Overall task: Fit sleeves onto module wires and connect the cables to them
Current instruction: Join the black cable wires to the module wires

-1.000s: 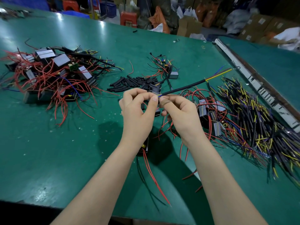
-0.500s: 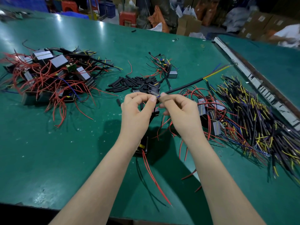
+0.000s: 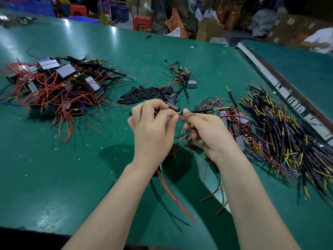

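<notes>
Right hand [image 3: 207,130] pinches the cable [image 3: 203,111], which runs off rightward; left hand [image 3: 153,129] pinches the module wire just left of its tip

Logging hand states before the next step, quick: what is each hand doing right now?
Left hand: pinching a thin wire end.
Right hand: gripping the black cable.

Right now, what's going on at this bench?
A person is joining wires by hand over the green table. The left hand pinches a thin wire end, and the right hand holds a black-sheathed cable with yellow and blue cores, their tips meeting between the fingers. Loose short black sleeve tubes lie just beyond, with a heap of grey modules with red wires to the left.
</notes>
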Available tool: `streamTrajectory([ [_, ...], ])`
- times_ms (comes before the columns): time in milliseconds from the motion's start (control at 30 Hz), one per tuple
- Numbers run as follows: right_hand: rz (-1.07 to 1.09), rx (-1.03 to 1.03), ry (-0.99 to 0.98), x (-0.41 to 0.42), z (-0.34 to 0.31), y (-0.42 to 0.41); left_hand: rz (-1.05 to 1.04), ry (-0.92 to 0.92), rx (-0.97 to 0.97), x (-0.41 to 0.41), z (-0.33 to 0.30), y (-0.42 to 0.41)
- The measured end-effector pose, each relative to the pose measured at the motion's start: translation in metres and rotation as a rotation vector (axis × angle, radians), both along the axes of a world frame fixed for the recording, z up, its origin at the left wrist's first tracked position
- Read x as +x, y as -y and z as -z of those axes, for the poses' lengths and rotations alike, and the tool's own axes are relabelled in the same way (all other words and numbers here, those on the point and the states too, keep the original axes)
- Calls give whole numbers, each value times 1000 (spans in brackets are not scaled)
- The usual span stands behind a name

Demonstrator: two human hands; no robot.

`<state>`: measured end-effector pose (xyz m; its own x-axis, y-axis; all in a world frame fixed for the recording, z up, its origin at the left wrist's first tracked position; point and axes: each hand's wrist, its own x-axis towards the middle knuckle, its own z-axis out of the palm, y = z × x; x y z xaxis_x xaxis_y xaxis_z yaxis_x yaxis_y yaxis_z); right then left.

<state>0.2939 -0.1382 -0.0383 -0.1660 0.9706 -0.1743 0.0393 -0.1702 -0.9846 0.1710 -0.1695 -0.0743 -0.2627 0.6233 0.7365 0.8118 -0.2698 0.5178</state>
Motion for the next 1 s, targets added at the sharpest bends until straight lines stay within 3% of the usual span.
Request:
streamTrajectory([
  [233,66,58,152,7,-3,0,-131,-75,27,0,4,-2],
  [367,-70,-93,-23,8,-8,0,-159,-79,10,-2,6,-3],
  [500,-191,-188,-61,6,-9,3,-171,-83,18,-2,6,-3],
  [1000,-240,-319,-213,10,-16,4,-180,-132,45,-2,8,-4],
])
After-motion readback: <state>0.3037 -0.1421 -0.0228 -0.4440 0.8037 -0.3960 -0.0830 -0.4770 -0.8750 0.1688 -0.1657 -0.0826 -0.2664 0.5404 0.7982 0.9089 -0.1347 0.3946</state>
